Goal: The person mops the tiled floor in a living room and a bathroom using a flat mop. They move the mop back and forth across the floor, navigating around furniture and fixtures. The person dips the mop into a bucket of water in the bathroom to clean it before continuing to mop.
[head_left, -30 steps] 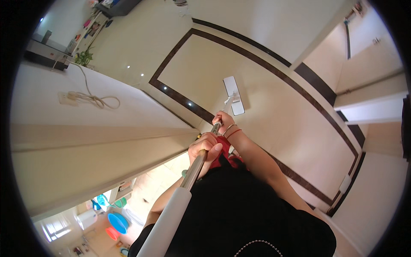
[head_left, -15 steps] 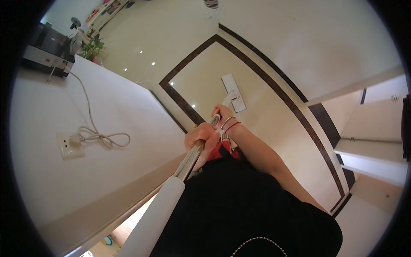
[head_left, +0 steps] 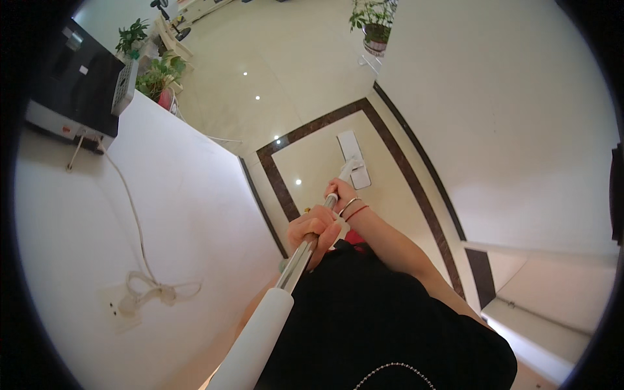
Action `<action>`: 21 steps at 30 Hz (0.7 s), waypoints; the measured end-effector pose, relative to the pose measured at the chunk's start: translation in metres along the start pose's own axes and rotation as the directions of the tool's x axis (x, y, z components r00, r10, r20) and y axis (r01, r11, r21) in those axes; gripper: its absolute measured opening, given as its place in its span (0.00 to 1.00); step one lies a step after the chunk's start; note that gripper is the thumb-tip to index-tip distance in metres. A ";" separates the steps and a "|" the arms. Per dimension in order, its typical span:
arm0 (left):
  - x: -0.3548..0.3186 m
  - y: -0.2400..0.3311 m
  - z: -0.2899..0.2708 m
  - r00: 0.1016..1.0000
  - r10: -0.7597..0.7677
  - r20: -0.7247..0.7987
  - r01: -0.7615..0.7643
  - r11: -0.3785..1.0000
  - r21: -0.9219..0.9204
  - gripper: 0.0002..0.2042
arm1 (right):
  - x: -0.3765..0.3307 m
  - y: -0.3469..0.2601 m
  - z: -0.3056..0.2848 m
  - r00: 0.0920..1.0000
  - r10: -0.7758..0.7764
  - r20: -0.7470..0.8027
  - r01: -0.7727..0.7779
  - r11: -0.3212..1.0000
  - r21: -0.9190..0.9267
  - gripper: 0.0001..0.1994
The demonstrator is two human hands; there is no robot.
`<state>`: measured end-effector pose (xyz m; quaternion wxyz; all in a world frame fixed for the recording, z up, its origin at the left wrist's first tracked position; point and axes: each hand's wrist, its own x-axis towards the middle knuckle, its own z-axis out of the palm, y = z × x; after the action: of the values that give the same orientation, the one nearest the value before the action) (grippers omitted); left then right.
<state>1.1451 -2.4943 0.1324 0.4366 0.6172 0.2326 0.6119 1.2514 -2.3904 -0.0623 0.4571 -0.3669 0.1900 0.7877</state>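
A flat mop runs from the lower left up to the middle of the view. Its white grip (head_left: 255,338) is nearest me, with a shiny metal pole (head_left: 298,265) beyond it. My left hand (head_left: 314,229) is wrapped round that pole. Lower down the shaft, my right hand (head_left: 341,194) also grips it; a silver bangle and a red band circle that wrist. The white rectangular mop head (head_left: 353,160) lies on the cream floor (head_left: 318,156), inside a dark brown border strip (head_left: 325,125).
A white wall (head_left: 195,195) stands left, with a socket and a looped cord (head_left: 153,289). A black appliance (head_left: 75,84) rests on its ledge beside leafy plants (head_left: 155,77). On the right is another wall (head_left: 494,130); a potted plant (head_left: 376,29) stands past its corner.
The view has shifted forward, bringing the far potted plant into sight. The mop head sits further on along the floor, nearer the far border strip. Both hands still hold the pole.
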 end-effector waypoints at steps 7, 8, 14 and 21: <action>0.107 -0.056 -0.025 0.988 0.007 -0.156 0.000 0.999 0.044 0.14 | 0.068 -0.061 0.098 0.993 0.110 -0.033 -0.112 0.991 -0.067 0.11; 0.120 -0.065 -0.033 0.984 0.010 -0.180 -0.003 0.999 0.043 0.13 | 0.078 -0.067 0.113 0.992 0.120 -0.028 -0.122 0.987 -0.107 0.11; 0.226 -0.123 -0.091 0.969 0.028 -0.246 -0.016 0.999 0.051 0.14 | 0.165 -0.111 0.216 0.997 0.083 -0.003 -0.082 0.983 -0.167 0.10; 0.391 -0.187 -0.186 0.989 0.038 -0.140 -0.044 0.998 -0.040 0.13 | 0.265 -0.163 0.364 1.000 0.000 0.005 0.001 0.987 -0.162 0.11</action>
<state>1.0692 -2.0305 0.1697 0.4197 0.5680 0.2367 0.6673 1.1615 -1.9226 -0.0158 0.4264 -0.4006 0.1242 0.8014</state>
